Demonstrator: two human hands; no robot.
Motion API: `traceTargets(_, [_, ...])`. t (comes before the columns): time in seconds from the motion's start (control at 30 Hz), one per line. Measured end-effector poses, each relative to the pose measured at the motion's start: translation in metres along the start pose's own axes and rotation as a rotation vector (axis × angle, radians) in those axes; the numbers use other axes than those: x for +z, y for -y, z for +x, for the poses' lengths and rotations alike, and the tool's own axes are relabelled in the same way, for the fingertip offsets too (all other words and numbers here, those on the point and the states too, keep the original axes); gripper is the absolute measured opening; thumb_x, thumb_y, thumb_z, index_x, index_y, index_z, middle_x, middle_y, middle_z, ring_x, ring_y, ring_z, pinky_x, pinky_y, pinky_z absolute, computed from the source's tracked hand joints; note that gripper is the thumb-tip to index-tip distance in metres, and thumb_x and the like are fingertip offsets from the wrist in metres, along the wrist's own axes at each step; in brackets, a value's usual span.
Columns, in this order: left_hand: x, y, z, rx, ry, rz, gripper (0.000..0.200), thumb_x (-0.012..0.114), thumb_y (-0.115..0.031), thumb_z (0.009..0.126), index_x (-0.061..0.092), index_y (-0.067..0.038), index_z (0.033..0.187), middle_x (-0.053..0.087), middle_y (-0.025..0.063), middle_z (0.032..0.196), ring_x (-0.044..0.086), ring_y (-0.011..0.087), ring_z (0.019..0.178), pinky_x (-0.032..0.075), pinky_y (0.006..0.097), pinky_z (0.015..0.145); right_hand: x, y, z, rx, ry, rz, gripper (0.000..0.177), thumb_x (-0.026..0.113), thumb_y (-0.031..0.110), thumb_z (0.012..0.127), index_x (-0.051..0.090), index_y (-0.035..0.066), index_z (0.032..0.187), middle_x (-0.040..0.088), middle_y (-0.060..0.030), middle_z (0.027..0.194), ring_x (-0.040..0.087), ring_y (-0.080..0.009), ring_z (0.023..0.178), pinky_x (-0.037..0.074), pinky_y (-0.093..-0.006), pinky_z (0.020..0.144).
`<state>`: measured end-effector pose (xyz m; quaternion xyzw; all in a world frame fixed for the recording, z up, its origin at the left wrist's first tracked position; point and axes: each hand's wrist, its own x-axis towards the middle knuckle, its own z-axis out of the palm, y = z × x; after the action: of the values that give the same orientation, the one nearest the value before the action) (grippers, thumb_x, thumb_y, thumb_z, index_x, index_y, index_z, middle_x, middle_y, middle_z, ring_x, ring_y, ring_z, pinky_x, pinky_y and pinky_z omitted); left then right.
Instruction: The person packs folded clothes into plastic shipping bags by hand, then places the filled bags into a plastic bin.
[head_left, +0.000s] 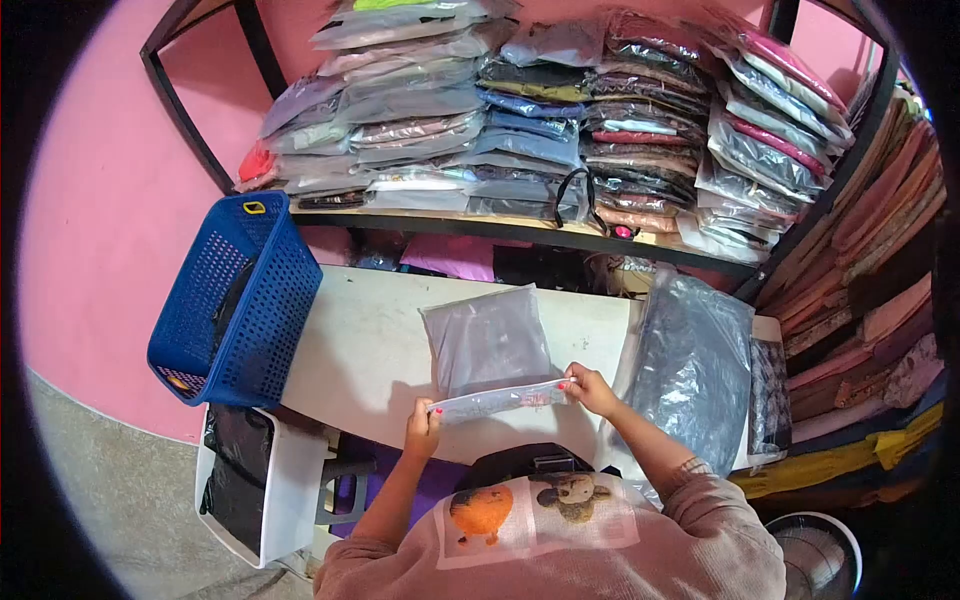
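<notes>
A translucent plastic bag [487, 340] with greyish contents lies on the white table [350, 330] in front of me. Its near edge is lifted toward me as a narrow strip, stretched between my two hands. My left hand [423, 428] pinches the strip's left end, and my right hand [592, 390] pinches the right end. Some faint reddish print shows on the strip near my right hand. What is inside the bag cannot be made out.
A blue perforated basket [285, 335] stands at the table's left, above a white bin [290, 490] with black plastic. At the right lies a large grey plastic package [690, 360]. Bagged garments [530, 140] fill the shelf behind; folded fabrics [870, 330] hang at far right.
</notes>
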<state>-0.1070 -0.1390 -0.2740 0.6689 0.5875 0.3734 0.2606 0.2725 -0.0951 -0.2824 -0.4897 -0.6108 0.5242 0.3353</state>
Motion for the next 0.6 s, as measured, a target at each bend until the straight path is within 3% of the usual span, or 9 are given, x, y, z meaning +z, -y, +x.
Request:
traceTargets(0.13, [0.009, -0.002, 0.009, -0.065, -0.081, -0.054, 0.011, 0.047, -0.009, 0.094, 0.045, -0.001, 0.101, 0.058, 0.0196, 0.075, 0.062, 0.0332, 0.07, 0.047, 0.0409, 0.063, -0.002, -0.008, 0.016, 0.004, -0.073, 0.277, 0.014, 0.064, 0.011, 0.09, 0.05, 0.007, 0.088, 0.055, 0.0021, 0.067, 0.05, -0.0041, 0.054, 0.038, -0.0215, 0.046])
traceTargets(0.23, [0.013, -0.012, 0.037, -0.116, -0.136, -0.123, 0.013, 0.046, -0.01, 0.094, 0.044, -0.001, 0.103, 0.059, 0.0225, 0.078, 0.062, 0.0395, 0.075, 0.047, 0.0437, 0.066, 0.0, -0.01, 0.047, 0.012, -0.186, 0.303, 0.014, 0.062, 0.01, 0.091, 0.049, 0.005, 0.09, 0.056, -0.0014, 0.065, 0.051, -0.0051, 0.055, 0.04, -0.0226, 0.047])
traceTargets(0.33, [0.032, 0.006, 0.053, -0.165, -0.22, -0.046, 0.015, 0.047, -0.011, 0.094, 0.044, 0.0, 0.104, 0.06, 0.0247, 0.082, 0.061, 0.0429, 0.08, 0.047, 0.0456, 0.069, 0.011, 0.01, 0.068, 0.119, -0.286, -0.016, 0.016, 0.062, 0.01, 0.09, 0.047, 0.004, 0.092, 0.056, -0.0053, 0.062, 0.056, -0.0135, 0.056, 0.045, -0.0281, 0.051])
traceTargets(0.43, [0.044, 0.023, 0.057, -0.322, -0.178, 0.154, 0.021, 0.05, -0.015, 0.093, 0.045, 0.0, 0.107, 0.062, 0.0253, 0.086, 0.061, 0.0438, 0.083, 0.046, 0.0472, 0.072, 0.029, -0.006, 0.085, 0.009, -0.418, -0.394, 0.02, 0.062, 0.013, 0.09, 0.046, 0.003, 0.096, 0.06, -0.0151, 0.066, 0.06, -0.0294, 0.059, 0.048, -0.0374, 0.055])
traceTargets(0.47, [0.045, 0.031, 0.055, -0.373, -0.136, 0.246, 0.023, 0.05, -0.016, 0.093, 0.045, 0.0, 0.108, 0.062, 0.0251, 0.087, 0.061, 0.0438, 0.083, 0.046, 0.0475, 0.072, 0.031, -0.013, 0.089, 0.083, -0.392, -0.454, 0.024, 0.062, 0.017, 0.088, 0.046, 0.003, 0.099, 0.064, -0.0198, 0.075, 0.061, -0.041, 0.069, 0.049, -0.0456, 0.062])
traceTargets(0.57, [0.048, 0.027, 0.055, -0.426, -0.161, 0.305, 0.032, 0.054, -0.022, 0.091, 0.046, -0.002, 0.114, 0.061, 0.023, 0.101, 0.058, 0.0408, 0.097, 0.043, 0.0492, 0.083, 0.034, -0.02, 0.088, 0.181, -0.35, -0.54, 0.025, 0.06, 0.019, 0.089, 0.046, 0.004, 0.102, 0.065, -0.0196, 0.076, 0.063, -0.0413, 0.074, 0.048, -0.0491, 0.065])
traceTargets(0.6, [0.048, 0.02, 0.054, -0.428, -0.195, 0.29, 0.036, 0.055, -0.025, 0.09, 0.046, -0.003, 0.117, 0.06, 0.0221, 0.108, 0.057, 0.0393, 0.104, 0.042, 0.0498, 0.088, 0.033, -0.019, 0.086, 0.217, -0.325, -0.542, 0.024, 0.06, 0.017, 0.088, 0.047, 0.003, 0.102, 0.065, -0.019, 0.084, 0.063, -0.0405, 0.076, 0.049, -0.0474, 0.067])
